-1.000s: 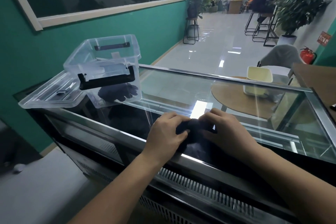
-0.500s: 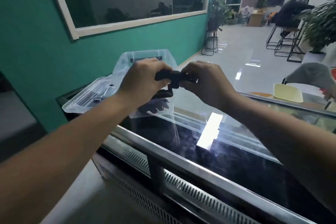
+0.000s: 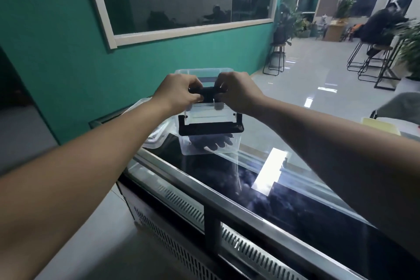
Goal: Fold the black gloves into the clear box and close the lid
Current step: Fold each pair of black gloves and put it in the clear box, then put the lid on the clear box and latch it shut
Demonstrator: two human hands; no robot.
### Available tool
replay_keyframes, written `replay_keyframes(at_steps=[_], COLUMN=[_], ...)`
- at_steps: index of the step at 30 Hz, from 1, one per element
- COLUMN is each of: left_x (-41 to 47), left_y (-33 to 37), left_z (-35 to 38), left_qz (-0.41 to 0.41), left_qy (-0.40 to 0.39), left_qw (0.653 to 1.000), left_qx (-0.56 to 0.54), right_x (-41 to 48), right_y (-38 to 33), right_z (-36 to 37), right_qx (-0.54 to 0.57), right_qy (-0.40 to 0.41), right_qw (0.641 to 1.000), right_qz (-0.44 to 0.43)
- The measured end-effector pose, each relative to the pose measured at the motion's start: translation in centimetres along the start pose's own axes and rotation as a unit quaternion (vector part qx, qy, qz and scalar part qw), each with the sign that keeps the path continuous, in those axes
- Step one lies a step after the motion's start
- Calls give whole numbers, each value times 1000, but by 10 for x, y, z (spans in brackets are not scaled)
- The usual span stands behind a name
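Both hands pinch the folded black glove [image 3: 208, 91] by its ends, left hand [image 3: 179, 92] and right hand [image 3: 236, 93] each with a closed grip, its long axis running left to right; the open clear box [image 3: 210, 143] sits directly below on the table [image 3: 261, 179], another glove [image 3: 211, 143] inside, the lid [image 3: 156, 136] just left
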State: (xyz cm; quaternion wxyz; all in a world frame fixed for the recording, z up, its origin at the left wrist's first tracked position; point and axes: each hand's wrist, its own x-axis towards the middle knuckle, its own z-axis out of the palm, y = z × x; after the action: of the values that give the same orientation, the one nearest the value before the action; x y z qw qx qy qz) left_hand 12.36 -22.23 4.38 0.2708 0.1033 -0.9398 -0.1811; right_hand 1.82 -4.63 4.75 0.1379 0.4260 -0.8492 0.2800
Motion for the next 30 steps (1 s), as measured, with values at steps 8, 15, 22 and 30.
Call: replay_keyframes(at_steps=[8, 15, 22, 30], left_x=[-5, -13, -37, -61], left_y=[-6, -16, -62, -145], left_z=[-10, -24, -36, -8], left_qz=[-23, -49, -130, -258], left_qy=[-57, -23, 66, 32], left_qw=[998, 998, 986, 963], left_qx=[4, -18, -77, -68], right_x=[-1, -12, -14, 3], right_y=[-2, 0, -30, -70], right_z=[-6, -21, -22, 4], right_qx=[-17, -8, 14, -10], right_qy=[-79, -47, -2, -31], right_qw=[996, 999, 999, 996], right_qz=[33, 20, -47, -87])
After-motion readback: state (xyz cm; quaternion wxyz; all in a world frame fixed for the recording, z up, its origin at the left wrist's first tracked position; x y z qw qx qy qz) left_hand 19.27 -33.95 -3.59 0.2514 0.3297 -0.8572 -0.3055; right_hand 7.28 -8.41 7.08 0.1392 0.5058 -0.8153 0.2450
